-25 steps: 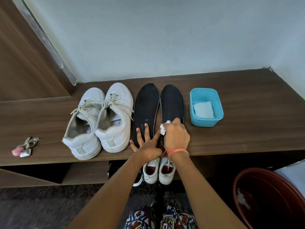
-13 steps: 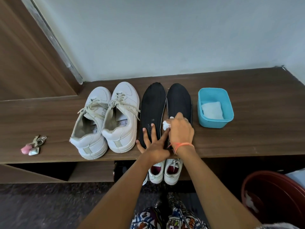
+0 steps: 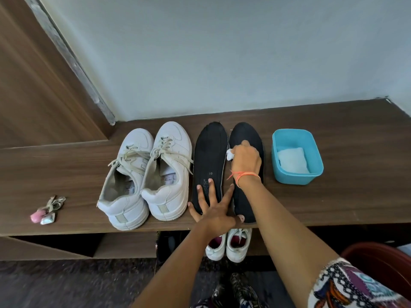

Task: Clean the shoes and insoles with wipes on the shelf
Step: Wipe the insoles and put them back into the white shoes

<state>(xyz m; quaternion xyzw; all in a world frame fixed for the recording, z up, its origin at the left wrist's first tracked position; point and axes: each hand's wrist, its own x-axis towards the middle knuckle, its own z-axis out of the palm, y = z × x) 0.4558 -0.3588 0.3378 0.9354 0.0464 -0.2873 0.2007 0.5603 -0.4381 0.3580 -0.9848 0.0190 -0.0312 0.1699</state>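
The right hand is curled round a bunched white wipe and bears it down on the right insole, around its middle towards the toe; balling the wipe up gives a firm pad to scrub with, better than a loose sheet that would drag and fold. The left hand lies open and flat, fingers spread across the heel ends; most of them rest on the left insole, while the thumb reaches over to the heel of the right one. My judgement is that it serves as a clamp, since a thin insole on a smooth shelf would slide away under each stroke. The two insoles lie side by side, touching or nearly so (which lets one spread hand pin both); both are dark side up, toes to the wall. The shoes stand just to their left as a pair, laces loose and mouths open, probably because the insoles came out of them; whether they are already wiped I cannot tell. A blue tub sits just right of the insoles with folded fresh wipes inside, on the working hand's side so that a new one is a short reach away. A keyring lies well off to the left, out of the work; small shoes sit below the shelf's edge. The step in hand looks like the scrubbing of the right insole.
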